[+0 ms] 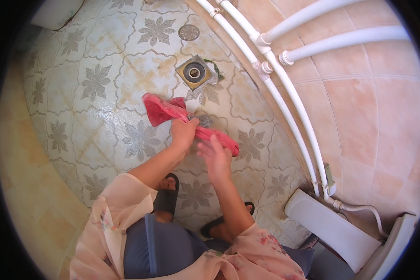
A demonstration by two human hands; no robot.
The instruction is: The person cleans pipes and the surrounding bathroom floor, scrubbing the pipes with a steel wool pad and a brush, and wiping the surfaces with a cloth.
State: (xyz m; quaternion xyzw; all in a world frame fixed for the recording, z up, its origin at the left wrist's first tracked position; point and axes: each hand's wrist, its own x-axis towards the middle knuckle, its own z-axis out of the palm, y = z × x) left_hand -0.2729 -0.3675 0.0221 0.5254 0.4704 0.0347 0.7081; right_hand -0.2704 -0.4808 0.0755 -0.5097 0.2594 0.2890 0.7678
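A wet-looking red cloth [164, 110] hangs stretched and partly twisted above the tiled floor. My left hand [183, 133] grips its middle, thumb on top. My right hand [216, 157] is at the other end of the cloth [224, 140], slightly blurred. Its fingers are apart, and whether it touches the fabric is not certain. Just beyond my left thumb shows a grey fibrous clump [203, 121]; I cannot tell whether it is in the cloth or on the floor.
Ahead is a square floor drain [194, 72] with a dark green strand [217, 68] beside it. A round drain grate [189, 32] lies farther off. White pipes [283, 87] run along the right wall. A white ceramic fixture [332, 227] stands at lower right, another white fixture [57, 14] at upper left.
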